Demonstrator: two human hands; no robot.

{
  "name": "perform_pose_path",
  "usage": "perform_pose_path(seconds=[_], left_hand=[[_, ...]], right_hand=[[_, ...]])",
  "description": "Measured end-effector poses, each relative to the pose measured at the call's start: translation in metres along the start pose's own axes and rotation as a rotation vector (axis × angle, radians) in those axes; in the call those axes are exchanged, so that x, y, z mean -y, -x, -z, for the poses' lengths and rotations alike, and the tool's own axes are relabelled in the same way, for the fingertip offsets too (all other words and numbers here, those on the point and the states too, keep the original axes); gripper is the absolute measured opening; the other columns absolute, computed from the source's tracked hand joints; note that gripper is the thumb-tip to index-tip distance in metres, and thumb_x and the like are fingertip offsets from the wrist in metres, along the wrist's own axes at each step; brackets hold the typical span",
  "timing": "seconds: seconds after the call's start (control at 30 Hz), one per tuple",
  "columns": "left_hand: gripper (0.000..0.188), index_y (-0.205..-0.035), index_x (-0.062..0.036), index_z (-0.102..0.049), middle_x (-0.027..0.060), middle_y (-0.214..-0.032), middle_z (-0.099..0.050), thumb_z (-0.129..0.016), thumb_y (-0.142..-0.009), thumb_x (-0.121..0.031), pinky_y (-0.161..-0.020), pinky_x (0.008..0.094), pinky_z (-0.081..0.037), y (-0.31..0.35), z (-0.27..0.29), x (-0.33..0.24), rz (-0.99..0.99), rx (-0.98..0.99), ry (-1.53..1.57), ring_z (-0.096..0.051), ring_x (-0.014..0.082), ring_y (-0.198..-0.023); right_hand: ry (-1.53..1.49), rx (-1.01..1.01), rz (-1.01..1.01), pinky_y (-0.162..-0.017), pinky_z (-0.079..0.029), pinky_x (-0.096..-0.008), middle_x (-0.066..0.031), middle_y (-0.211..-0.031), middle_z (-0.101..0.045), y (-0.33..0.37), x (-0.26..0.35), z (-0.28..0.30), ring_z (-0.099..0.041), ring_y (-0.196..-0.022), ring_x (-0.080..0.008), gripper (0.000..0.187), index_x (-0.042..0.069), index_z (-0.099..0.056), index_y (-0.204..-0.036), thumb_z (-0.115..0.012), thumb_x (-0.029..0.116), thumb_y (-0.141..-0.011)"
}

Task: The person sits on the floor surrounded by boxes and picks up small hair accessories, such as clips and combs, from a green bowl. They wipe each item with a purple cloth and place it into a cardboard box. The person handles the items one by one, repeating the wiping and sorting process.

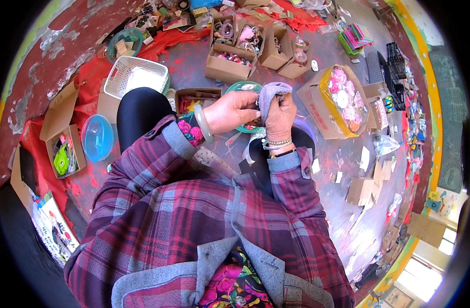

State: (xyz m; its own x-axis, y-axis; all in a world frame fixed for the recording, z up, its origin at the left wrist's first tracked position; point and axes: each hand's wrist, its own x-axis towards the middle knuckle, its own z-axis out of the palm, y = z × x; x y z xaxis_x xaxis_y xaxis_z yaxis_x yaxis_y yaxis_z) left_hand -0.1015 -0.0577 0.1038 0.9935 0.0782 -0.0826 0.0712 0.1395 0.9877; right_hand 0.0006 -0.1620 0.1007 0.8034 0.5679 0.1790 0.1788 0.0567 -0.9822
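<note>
Lavender cloth (268, 96) in curled right hand (280, 117)

Jacket (173, 210): plaid, maroon/purple with grey-blue lines. Grey collar (214, 259) at 6 o'clock, stitched edge, buttonhole in one lapel. Bright floral top (234, 280) on dark ground inside it. Grey turned-back left cuff (178, 140) near 9-10 o'clock, floral inner sleeve (192, 132) showing, pale smooth bangle (204, 123) past it. Matching right cuff (283, 163) at 3, beaded bracelets (277, 142) plus dark band (283, 153). Black trousers (140, 113) at 10.
</note>
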Motion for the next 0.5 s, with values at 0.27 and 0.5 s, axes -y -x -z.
perform_pose_path(seconds=[0.27,0.5], left_hand=[[0.023,-0.105,0.0012,-0.05,0.0023,-0.087,-0.057,-0.05,-0.085,-0.01,-0.069,0.0239,-0.045,-0.001,-0.005,-0.003,0.037,-0.039,0.313,-0.054,0.0081,-0.078],[0.021,-0.104,-0.0009,-0.052,0.0054,-0.094,-0.058,-0.048,-0.085,-0.009,-0.076,0.0276,-0.044,0.001,0.004,-0.013,0.085,-0.221,0.743,-0.056,0.014,-0.083]], right_hand=[[-0.132,0.117,-0.127,-0.062,-0.044,-0.0233,-0.0024,-0.079,-0.06,-0.008,-0.007,0.014,-0.055,-0.071,-0.0092,0.036,0.002,-0.057,-0.09,-0.046,0.036,-0.087],[-0.729,0.032,-0.309,-0.081,-0.044,-0.0347,-0.0085,-0.099,-0.057,-0.018,-0.007,0.023,-0.054,-0.09,-0.0215,0.05,0.004,-0.052,-0.102,-0.037,0.049,-0.086]])
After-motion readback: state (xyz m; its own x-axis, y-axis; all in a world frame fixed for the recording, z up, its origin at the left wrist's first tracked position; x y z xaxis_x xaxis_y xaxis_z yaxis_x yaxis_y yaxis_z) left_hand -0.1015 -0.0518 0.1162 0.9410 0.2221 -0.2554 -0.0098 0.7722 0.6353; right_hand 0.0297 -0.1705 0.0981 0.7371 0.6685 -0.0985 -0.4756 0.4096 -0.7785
